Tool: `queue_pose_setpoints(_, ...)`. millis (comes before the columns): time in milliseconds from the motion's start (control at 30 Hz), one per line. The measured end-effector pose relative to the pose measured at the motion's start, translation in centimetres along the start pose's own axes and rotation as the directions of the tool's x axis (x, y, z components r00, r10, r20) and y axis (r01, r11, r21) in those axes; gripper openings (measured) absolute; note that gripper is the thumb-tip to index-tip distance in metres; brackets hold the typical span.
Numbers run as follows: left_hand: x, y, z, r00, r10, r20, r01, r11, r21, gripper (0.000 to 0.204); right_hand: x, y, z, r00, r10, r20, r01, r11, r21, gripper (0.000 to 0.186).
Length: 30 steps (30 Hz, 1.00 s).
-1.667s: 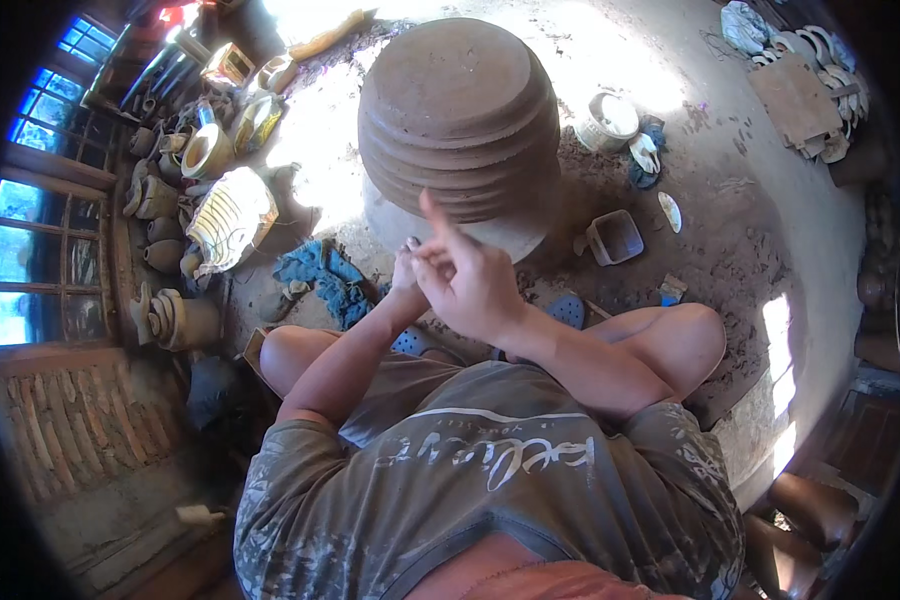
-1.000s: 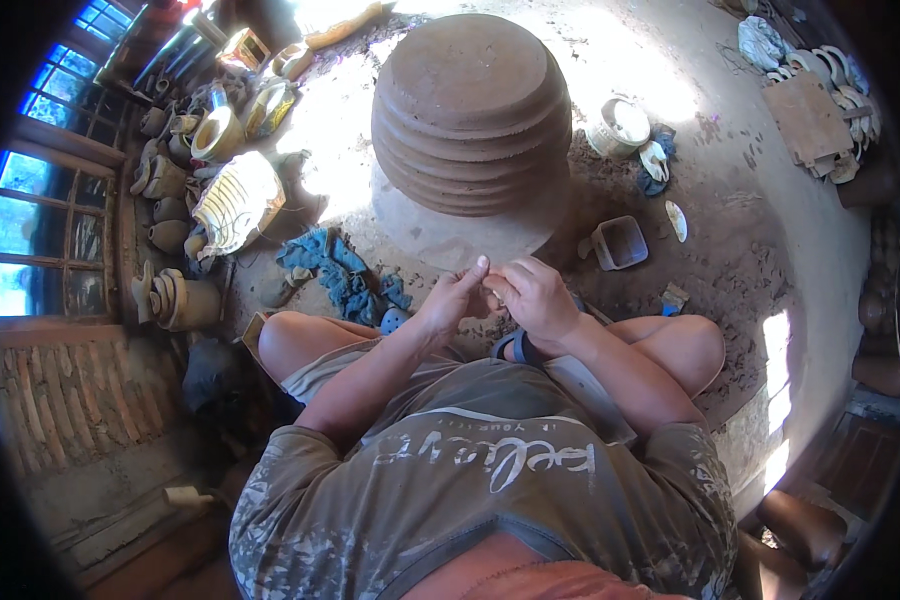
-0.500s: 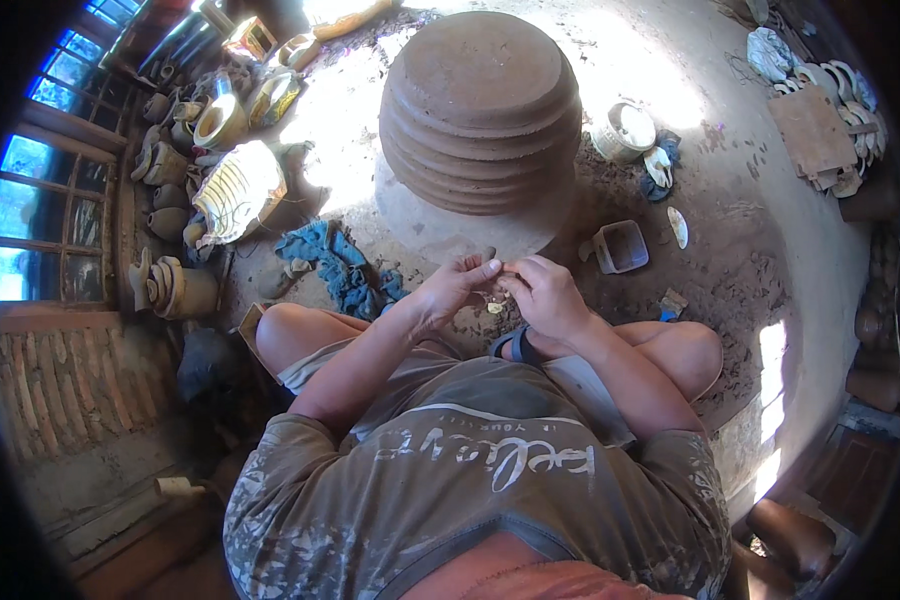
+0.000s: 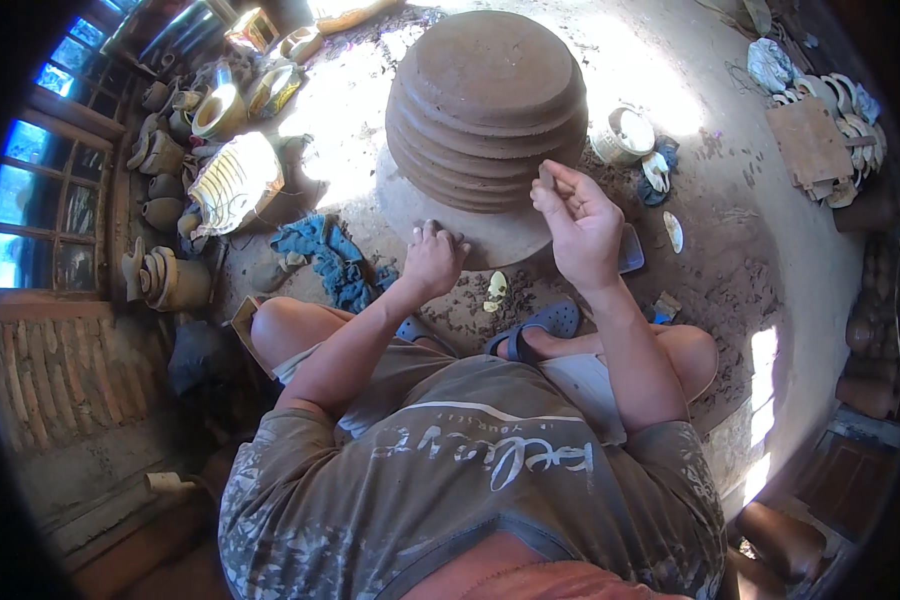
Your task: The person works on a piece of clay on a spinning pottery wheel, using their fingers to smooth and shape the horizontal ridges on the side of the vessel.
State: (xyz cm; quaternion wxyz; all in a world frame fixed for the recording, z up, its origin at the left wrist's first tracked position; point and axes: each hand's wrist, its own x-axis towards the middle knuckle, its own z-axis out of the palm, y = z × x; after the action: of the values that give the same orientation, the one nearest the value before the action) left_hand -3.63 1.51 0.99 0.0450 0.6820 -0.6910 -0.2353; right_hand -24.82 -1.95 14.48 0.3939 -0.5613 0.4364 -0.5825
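Note:
A large brown clay pot (image 4: 485,110) with stacked ridges round its side stands on a round grey wheel disc (image 4: 400,205) in front of me. My right hand (image 4: 585,228) is raised at the pot's near right side. Its thumb and fingers pinch a small grey-brown piece (image 4: 546,178), either clay or a little tool. Over the near left edge of the disc, my left hand (image 4: 433,262) is curled with its knuckles up. A dark bit shows beside its thumb; what the fingers hold is mostly hidden.
A blue cloth (image 4: 330,260) lies left of the disc. Right of it are a clear plastic tub (image 4: 630,250), a white bucket (image 4: 625,135) and a pale oval scraper (image 4: 674,232). Clay crumbs litter the floor. Several pots (image 4: 165,215) line the left wall.
My hands, together in front of the disc before, have parted. The right went up and right toward the pot with the small piece; the left moved left to the disc's edge.

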Motion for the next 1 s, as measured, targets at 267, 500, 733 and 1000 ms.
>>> queue_pose_setpoints(267, -0.6, -0.7, 0.6, 0.999, 0.050, 0.007, -0.051, 0.996, 0.080, 0.067, 1.0, 0.4, -0.6, 0.964, -0.262, 0.041, 0.264, 0.928, -0.262, 0.019)
queue_pose_setpoints(500, -0.4, 1.2, -0.1, 0.996, 0.003, 0.084, -0.021, 0.978, 0.209, 0.081, 1.8, 0.2, 1.0, 0.971, -0.234, 0.047, 0.237, 0.919, -0.315, 0.014)
queue_pose_setpoints(733, 0.5, -2.1, -0.1, 0.999, 0.034, 0.042, -0.046, 0.940, 0.339, 0.092, 2.5, 0.5, 1.7, 0.932, -0.351, 0.095, 0.356, 0.827, -0.436, 0.021)
queue_pose_setpoints(1000, 3.0, -8.4, -4.5, 0.971, 0.186, 0.151, -0.228, 0.910, 0.345, 0.077, 3.4, 0.0, 0.7, 0.972, -0.227, 0.068, 0.236, 0.895, -0.379, 0.031)
